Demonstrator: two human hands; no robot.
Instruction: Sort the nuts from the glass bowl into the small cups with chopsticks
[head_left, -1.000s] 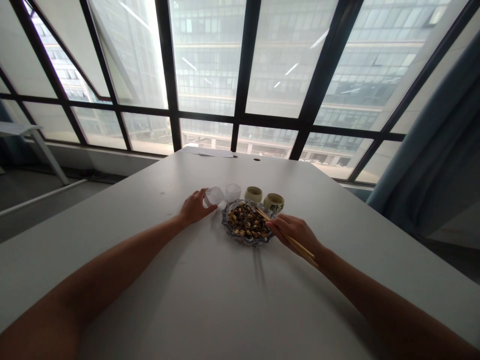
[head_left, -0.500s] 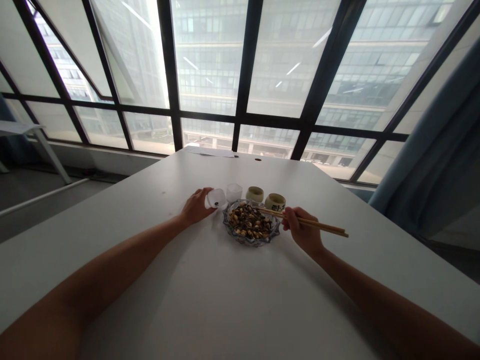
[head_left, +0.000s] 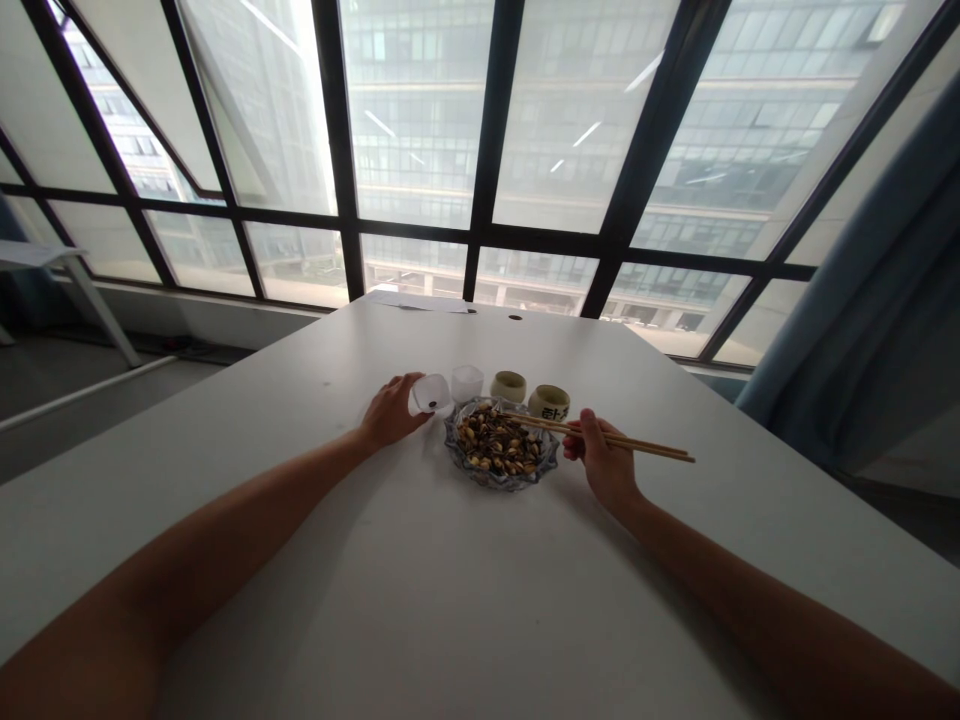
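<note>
The fingers of the right hand close around a pair of wooden chopsticks, whose tips reach over the far side of a scalloped glass bowl; whether they pinch anything is too small to tell. A second ago the sticks sloped down toward the wrist; now they lie much flatter, their back ends jutting out to the right past the hand, which sits a little farther from the bowl. The fingers of the left hand hold a frosted cup by its side, just left of the bowl, its mouth tipped toward the viewer. A small dark piece shows inside this cup, where none could be seen a second earlier. The bowl holds a heap of dark seeds and paler nuts. Beyond its rim stand another frosted cup, near the held one, and to the right a plain greenish cup and a lettered cup, all in the same places as before. Everything rests on a white table, with papers at its far edge, before a black-framed window and a blue curtain.
</note>
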